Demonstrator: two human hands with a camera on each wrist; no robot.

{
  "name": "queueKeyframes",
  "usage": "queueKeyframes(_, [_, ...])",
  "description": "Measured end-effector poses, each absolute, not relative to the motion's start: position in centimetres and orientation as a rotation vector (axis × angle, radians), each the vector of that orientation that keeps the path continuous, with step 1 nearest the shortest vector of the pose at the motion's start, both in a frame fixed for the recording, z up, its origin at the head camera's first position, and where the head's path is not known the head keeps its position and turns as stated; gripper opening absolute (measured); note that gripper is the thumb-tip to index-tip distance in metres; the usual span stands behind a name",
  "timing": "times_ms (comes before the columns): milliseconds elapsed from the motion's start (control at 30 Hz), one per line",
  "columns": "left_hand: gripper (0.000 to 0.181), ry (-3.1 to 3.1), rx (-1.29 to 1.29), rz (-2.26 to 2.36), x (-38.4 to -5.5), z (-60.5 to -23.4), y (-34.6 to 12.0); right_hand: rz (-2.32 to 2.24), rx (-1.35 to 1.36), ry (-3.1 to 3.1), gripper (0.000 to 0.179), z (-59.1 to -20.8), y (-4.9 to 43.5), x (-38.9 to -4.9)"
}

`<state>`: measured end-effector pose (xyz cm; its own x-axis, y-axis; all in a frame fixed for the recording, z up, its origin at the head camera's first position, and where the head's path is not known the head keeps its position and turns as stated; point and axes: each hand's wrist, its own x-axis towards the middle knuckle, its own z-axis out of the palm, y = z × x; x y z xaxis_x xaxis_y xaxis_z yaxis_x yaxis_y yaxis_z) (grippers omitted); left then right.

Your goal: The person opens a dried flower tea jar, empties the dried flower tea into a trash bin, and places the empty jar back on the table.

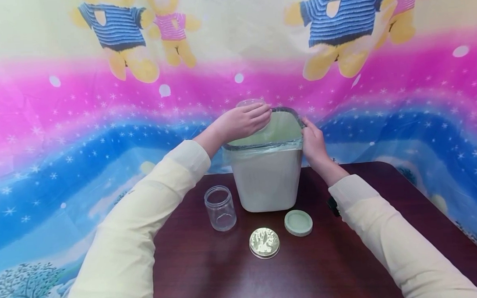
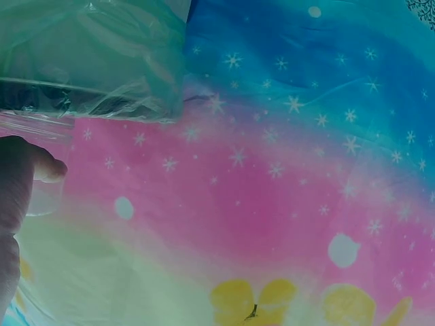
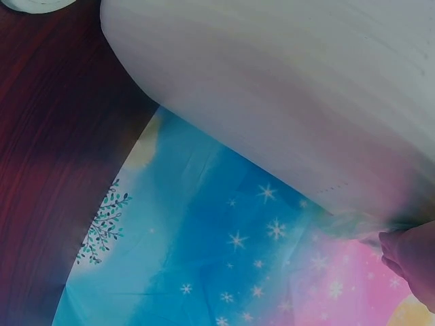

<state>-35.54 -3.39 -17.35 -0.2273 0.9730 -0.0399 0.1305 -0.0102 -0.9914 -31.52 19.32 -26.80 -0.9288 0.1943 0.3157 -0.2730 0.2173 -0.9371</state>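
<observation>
A white bin [image 1: 266,181] lined with a thin pale green bag [image 1: 283,125] stands on the table, its bagged rim facing up. My left hand [image 1: 245,121] grips a clear jar [image 1: 250,103] at the bin's mouth, mostly hidden behind the fingers in the head view. In the left wrist view the thumb lies along the jar's side [image 2: 49,197], just by the bagged rim. With my right hand [image 1: 315,142] I hold the bin's right rim; part of that hand [image 3: 414,261] shows at the bag's edge in the right wrist view.
On the dark wooden table [image 1: 211,272], an open clear jar [image 1: 221,211] stands left of the bin. A shiny gold lid [image 1: 264,243] lies in front of it, and a pale green lid [image 1: 298,222] to the right. A printed curtain [image 1: 235,61] hangs close behind.
</observation>
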Motion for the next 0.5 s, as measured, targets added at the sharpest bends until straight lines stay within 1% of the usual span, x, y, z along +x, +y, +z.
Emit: queueKeyframes(500, [0.055,-1.481,-1.228,1.340,-35.72,-17.89,-3.35,1.736,0.082,-2.159,0.057,-26.91,19.34,-31.39])
